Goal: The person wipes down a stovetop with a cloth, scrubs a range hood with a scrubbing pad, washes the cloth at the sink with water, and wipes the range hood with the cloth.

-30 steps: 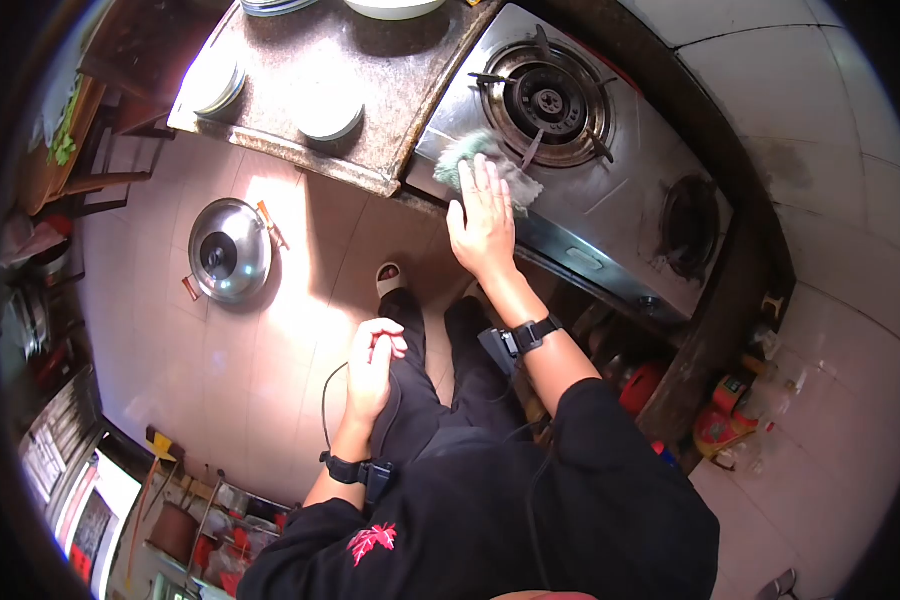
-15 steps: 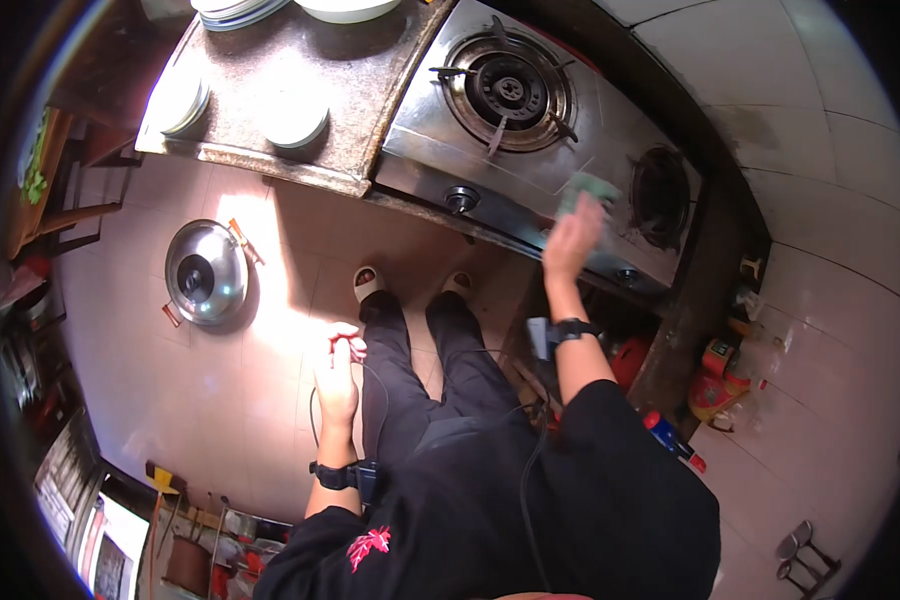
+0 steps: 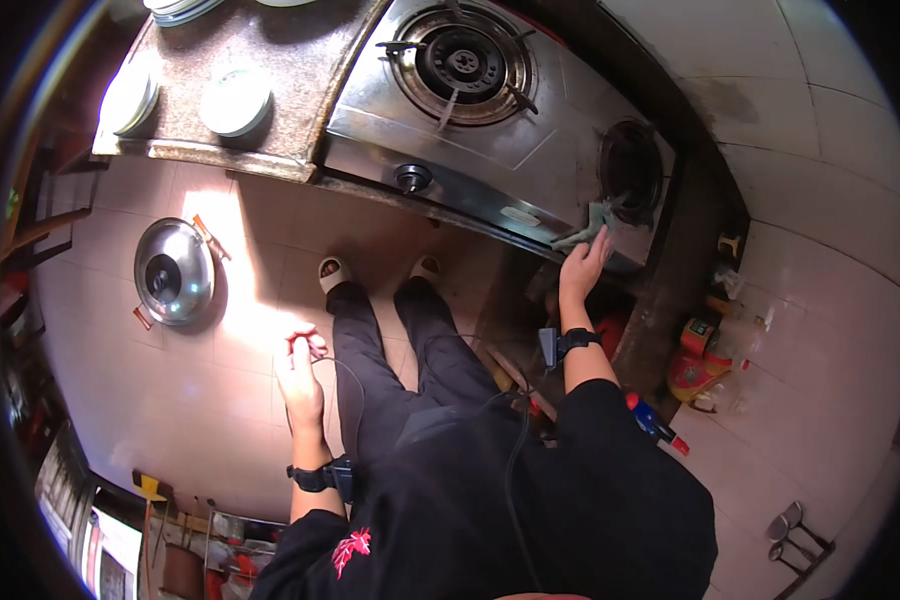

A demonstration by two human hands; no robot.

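A greenish cloth (image 3: pixel 598 222) lies against the front right of the steel gas stove (image 3: pixel 550 130), beside the right burner (image 3: pixel 630 172). My right hand (image 3: pixel 584 268) is closed on the cloth, fingers pressing it to the stovetop. Part of the cloth trails left toward the stove's front edge. In the sunlight over the floor, my left hand (image 3: pixel 302 380) hangs in the air beside my leg. Its fingers are loosely bent and slightly apart, and I see nothing in them. A thin black cable runs close to that hand.
The left burner (image 3: pixel 462 62) has metal pot supports. White dishes (image 3: pixel 236 102) stand on the stone counter (image 3: pixel 295 120) left of the stove. On the floor sits a lidded pan (image 3: pixel 175 272) with wooden handles. Bottles (image 3: pixel 705 355) stand by the wall at right.
My right hand has drawn the cloth along the stovetop toward the front right edge, near the right burner. The whole view has shifted slightly; my left hand keeps its pose.
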